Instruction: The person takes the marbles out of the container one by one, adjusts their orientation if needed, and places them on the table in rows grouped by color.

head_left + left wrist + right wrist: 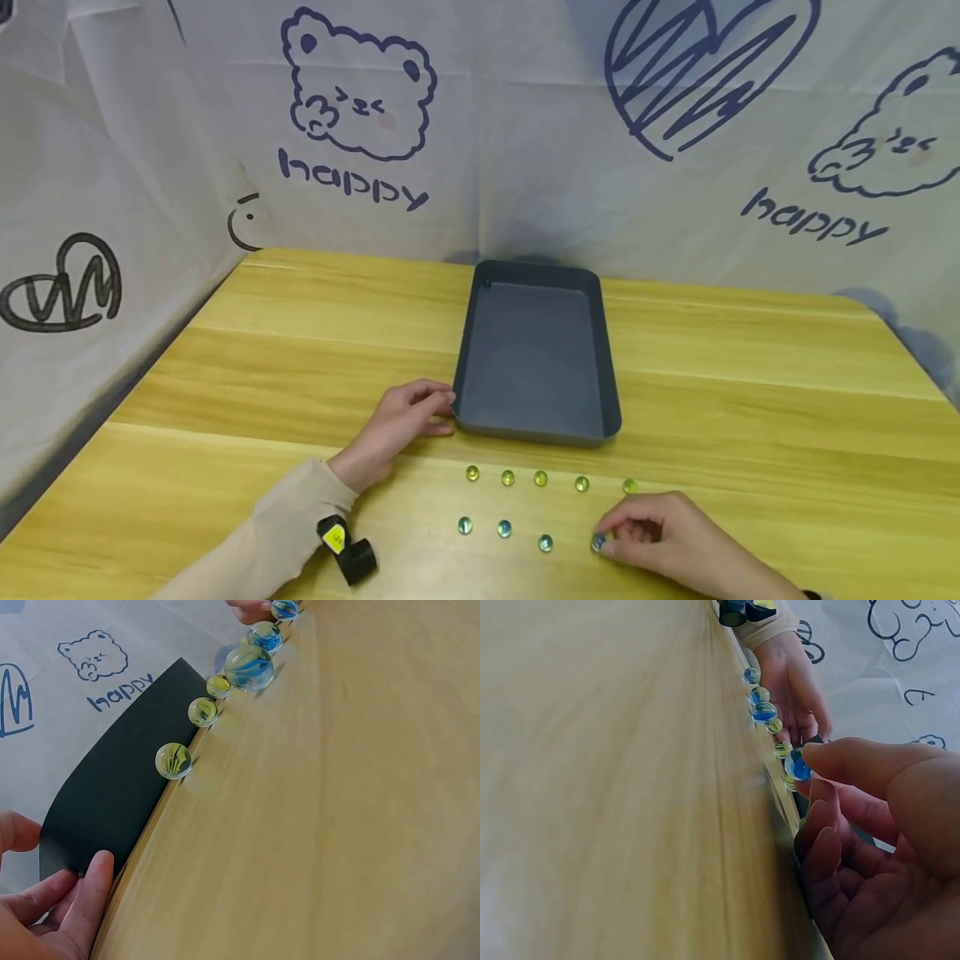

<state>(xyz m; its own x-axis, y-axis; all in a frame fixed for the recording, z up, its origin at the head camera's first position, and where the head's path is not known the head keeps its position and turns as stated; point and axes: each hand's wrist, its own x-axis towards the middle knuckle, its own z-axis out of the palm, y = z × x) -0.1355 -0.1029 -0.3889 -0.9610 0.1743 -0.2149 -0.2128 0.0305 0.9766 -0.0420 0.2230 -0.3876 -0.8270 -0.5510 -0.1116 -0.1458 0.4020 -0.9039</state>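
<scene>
My right hand (667,537) pinches a blue-swirled glass marble (798,765) between thumb and index finger, low over the table at the right end of a row of blue marbles (504,528). Behind them runs a second row of several yellow-green marbles (540,478); the one farthest right sits just beyond my right knuckles. With my left hand (397,425) I hold the near left corner of a dark grey rectangular tray (536,358), fingertips at its rim and wall. In the left wrist view, the thumb lies against the tray's dark outer wall (124,772).
Both marble rows lie on a wooden table (300,333) in front of the tray. A small dark spot (487,284) shows in the tray's far left corner. White cloth (525,167) with drawings hangs behind and left. A black wrist device (348,550) is strapped to the left sleeve.
</scene>
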